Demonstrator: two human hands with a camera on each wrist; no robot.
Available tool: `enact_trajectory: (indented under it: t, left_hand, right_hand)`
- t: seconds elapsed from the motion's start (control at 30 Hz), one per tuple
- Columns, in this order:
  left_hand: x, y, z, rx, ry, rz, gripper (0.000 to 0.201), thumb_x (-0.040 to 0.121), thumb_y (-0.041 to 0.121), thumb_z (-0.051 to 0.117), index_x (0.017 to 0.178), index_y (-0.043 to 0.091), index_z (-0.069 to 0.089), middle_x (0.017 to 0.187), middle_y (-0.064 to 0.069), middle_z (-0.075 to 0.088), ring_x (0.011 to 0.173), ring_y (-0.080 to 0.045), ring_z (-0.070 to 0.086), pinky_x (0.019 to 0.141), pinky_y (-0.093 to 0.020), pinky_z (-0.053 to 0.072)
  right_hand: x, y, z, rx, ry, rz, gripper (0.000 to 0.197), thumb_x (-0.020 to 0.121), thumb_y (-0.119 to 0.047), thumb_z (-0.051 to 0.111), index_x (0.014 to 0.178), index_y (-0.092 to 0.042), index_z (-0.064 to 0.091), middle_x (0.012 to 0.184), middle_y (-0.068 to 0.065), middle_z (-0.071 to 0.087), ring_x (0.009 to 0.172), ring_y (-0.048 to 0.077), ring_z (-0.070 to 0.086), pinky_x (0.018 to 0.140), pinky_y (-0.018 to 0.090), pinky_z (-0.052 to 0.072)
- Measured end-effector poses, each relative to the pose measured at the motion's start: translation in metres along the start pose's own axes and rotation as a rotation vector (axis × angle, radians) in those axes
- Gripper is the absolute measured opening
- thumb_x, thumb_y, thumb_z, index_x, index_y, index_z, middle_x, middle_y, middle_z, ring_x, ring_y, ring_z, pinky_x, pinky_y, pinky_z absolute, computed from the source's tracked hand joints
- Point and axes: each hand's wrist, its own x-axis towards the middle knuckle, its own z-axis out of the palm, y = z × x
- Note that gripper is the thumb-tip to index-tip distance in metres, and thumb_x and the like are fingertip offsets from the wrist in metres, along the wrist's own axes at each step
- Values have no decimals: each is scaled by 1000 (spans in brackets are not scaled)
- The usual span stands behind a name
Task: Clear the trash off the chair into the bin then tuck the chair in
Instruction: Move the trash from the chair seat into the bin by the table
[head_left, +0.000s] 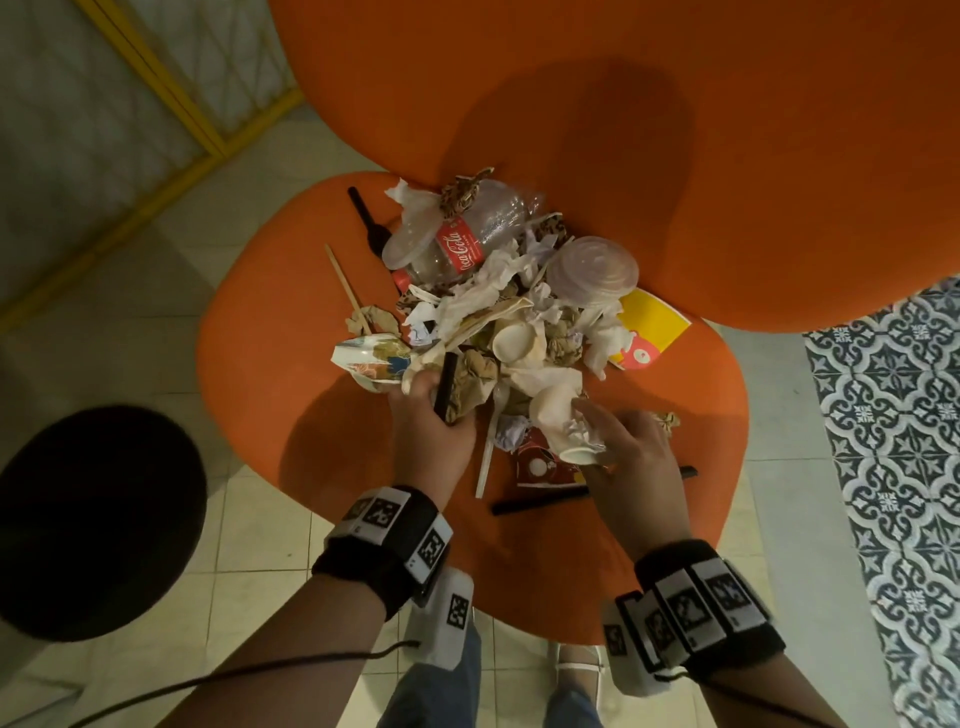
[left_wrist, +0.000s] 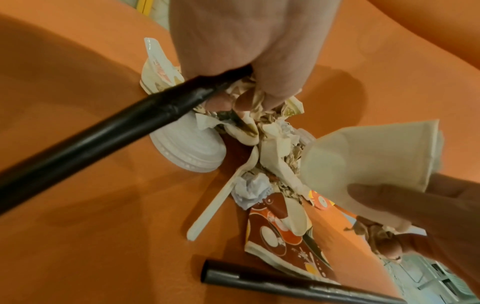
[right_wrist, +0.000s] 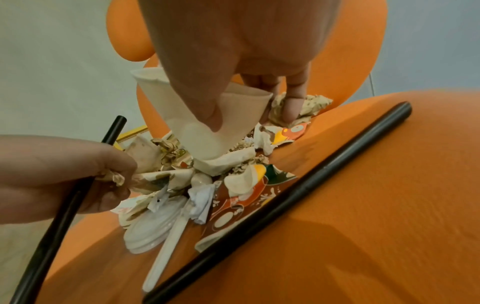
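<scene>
A heap of trash (head_left: 498, 312) lies on the orange chair seat (head_left: 280, 374): crumpled papers, a Coca-Cola bottle (head_left: 465, 241), a clear lid (head_left: 592, 270), torn cups. My left hand (head_left: 428, 400) grips a black straw (left_wrist: 91, 135) together with crumpled brown paper (left_wrist: 249, 98) at the heap's near edge. My right hand (head_left: 602, 431) pinches a squashed white paper cup (right_wrist: 207, 127), lifted slightly off the heap, while its other fingers touch a brown paper wad (right_wrist: 306, 107). A second black straw (right_wrist: 285, 205), a white plastic utensil (left_wrist: 210, 207) and a red printed cup scrap (left_wrist: 280, 242) lie on the seat.
A dark round bin (head_left: 93, 519) stands on the tiled floor left of the chair. The orange backrest (head_left: 675, 130) rises behind the heap. A yellow card (head_left: 654, 322) lies at the heap's right edge. Patterned floor tiles (head_left: 893, 415) run along the right.
</scene>
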Motion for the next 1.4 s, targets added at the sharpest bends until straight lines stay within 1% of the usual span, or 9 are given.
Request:
enact_trajectory:
  t: [0.2,0.4,0.63,0.73,0.87,1.03,1.2,1.3,1.4]
  left_hand:
    - [-22,6,-14,-104,56,-56,47,80,1,61,125,12,53,117,-9,42,95,-14,46,80,-14,36]
    - [-48,3,-29,-280,155,-25,49,68,24,51,117,21,55,109,-12,57,94,-26,59,86,-41,52]
    - [-115,-45,-77,-451,396,-143,32,77,13,62,103,32,60,107,-5,60,98,-17,61,91,-37,50]
    - [-158,-98,-109,-483,508,-274,35,80,4,59,93,36,54,103,-5,54,85,-16,58,77,-27,45]
    - [-222,-190,-165,-541,678,-424,37,79,1,56,89,37,55,98,-9,58,80,-20,58,74,-35,50]
    - [-300,-291,-237,-700,859,-628,42,82,-10,51,85,32,51,78,3,59,68,-17,54,56,-21,44]
    - [-369,-453,-315,-814,937,-838,17,83,-1,58,97,10,58,77,-3,62,68,-18,54,55,-24,42]
    - [-392,-544,-355,-877,915,-923,19,84,5,63,102,5,59,78,-6,63,61,-15,52,55,-32,48]
    - [-398,-623,-387,-945,875,-1003,21,82,1,63,101,6,56,77,-8,60,55,-18,52,38,-20,46]
  right_hand:
    - [0,-15,-11,99,62,-67,63,70,4,70,127,-19,58,99,10,56,89,27,53,73,34,45]
    - [3,-39,-26,233,9,-128,64,74,3,66,130,-26,55,112,7,54,99,18,46,78,28,40]
    - [-24,-103,-5,357,-212,-318,55,74,-21,52,128,-33,54,112,-4,46,101,24,55,76,35,51]
    - [-56,-142,36,325,-348,-431,50,78,-23,57,126,-33,55,112,1,51,98,26,58,77,36,50]
    - [-120,-211,98,300,-510,-625,40,83,-28,61,122,-30,59,111,6,61,96,18,57,88,6,34]
    - [-227,-300,189,466,-890,-560,41,86,-18,65,124,-30,59,114,-3,59,107,13,59,92,30,50]
    - [-369,-410,305,432,-1182,-415,26,87,-21,64,112,-26,62,116,-3,63,106,8,59,87,15,47]
    - [-434,-459,373,370,-1249,-288,21,85,-30,65,104,-19,63,110,0,67,101,13,62,90,30,50]
    - [-478,-494,434,330,-1258,-216,23,85,-29,66,105,-18,64,105,1,69,98,16,64,92,40,52]
